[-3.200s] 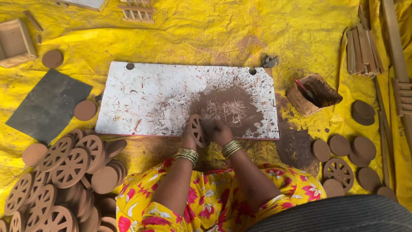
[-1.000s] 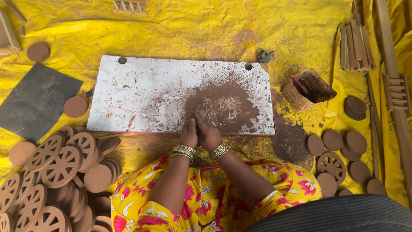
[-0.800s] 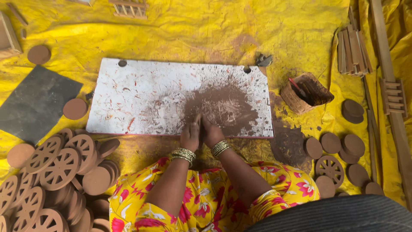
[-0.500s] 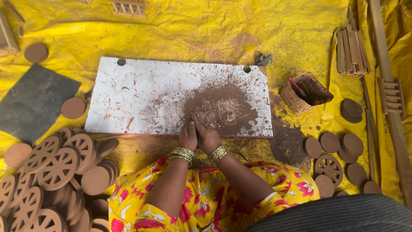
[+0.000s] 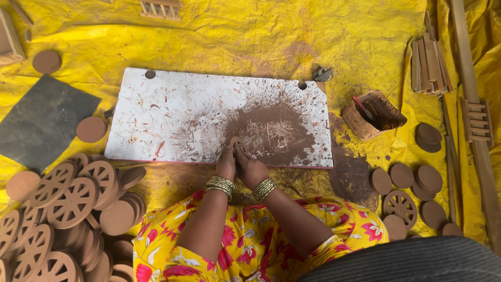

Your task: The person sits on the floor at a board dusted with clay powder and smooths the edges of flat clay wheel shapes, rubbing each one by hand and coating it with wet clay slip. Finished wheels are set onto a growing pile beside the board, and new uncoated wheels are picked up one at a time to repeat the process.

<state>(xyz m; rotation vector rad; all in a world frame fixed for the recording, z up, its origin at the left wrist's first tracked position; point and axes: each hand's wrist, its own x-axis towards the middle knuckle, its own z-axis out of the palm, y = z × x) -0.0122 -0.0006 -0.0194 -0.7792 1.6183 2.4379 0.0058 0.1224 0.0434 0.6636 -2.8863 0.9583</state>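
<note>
While the left hand and right hand sit pressed together, their fingers pinch a small brown disc at the near edge of the white board.

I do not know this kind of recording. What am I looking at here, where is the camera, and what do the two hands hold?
There is no machine here. A person sits on a yellow sheet, and the one camera is worn on the head, so it looks down at the person's own arms and lap.

Both hands meet at the near edge of a white board with a brown smear. The left hand and the right hand press together on a small brown disc, partly hidden by the fingers.

To the left lies a pile of spoked brown wheels and a dark slate. To the right stand a small brown pot, more flat discs and some wooden sticks.
</note>
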